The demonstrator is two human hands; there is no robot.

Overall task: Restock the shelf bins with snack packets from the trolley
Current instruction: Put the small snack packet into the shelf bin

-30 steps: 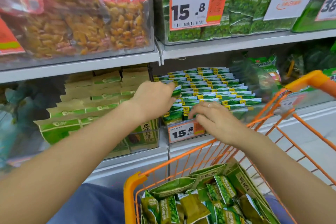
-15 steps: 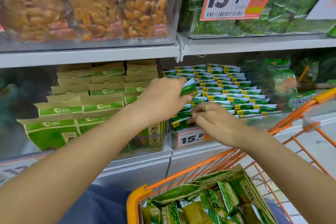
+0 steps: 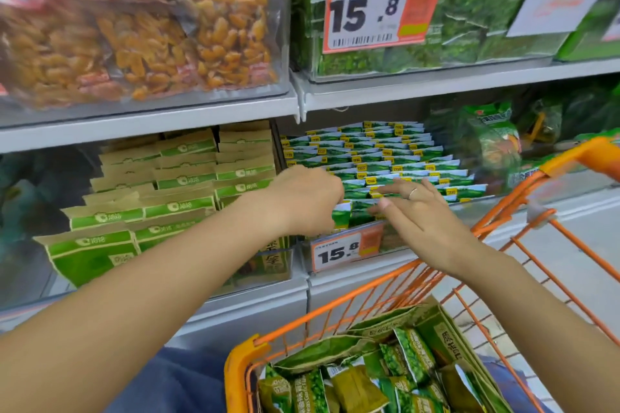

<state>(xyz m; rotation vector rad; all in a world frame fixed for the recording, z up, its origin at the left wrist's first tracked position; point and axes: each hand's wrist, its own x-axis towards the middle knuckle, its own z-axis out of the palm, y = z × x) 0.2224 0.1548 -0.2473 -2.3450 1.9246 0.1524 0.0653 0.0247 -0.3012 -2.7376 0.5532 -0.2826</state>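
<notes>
A clear shelf bin (image 3: 339,253) on the middle shelf holds several rows of small green and white snack packets (image 3: 385,157). My left hand (image 3: 307,199) is at the bin's front left, its fingers curled round a green packet (image 3: 342,214) in the front row. My right hand (image 3: 416,211) lies beside it with fingers straight, touching the front packets. Below, the orange trolley (image 3: 369,298) carries an opened carton with several green pea snack packets (image 3: 406,359).
A 15.8 price tag (image 3: 347,250) hangs on the bin's front. Left of it stand kraft and green packets (image 3: 174,191). The upper shelf carries orange dried fruit bags (image 3: 151,33) and green bags behind a large 15.8 tag (image 3: 375,7). The trolley's handle (image 3: 583,157) rises at the right.
My right hand has opened from a curled pinch to straight fingers over the front row. My left hand has slid down towards the bin's front with its packet. The camera has moved closer.
</notes>
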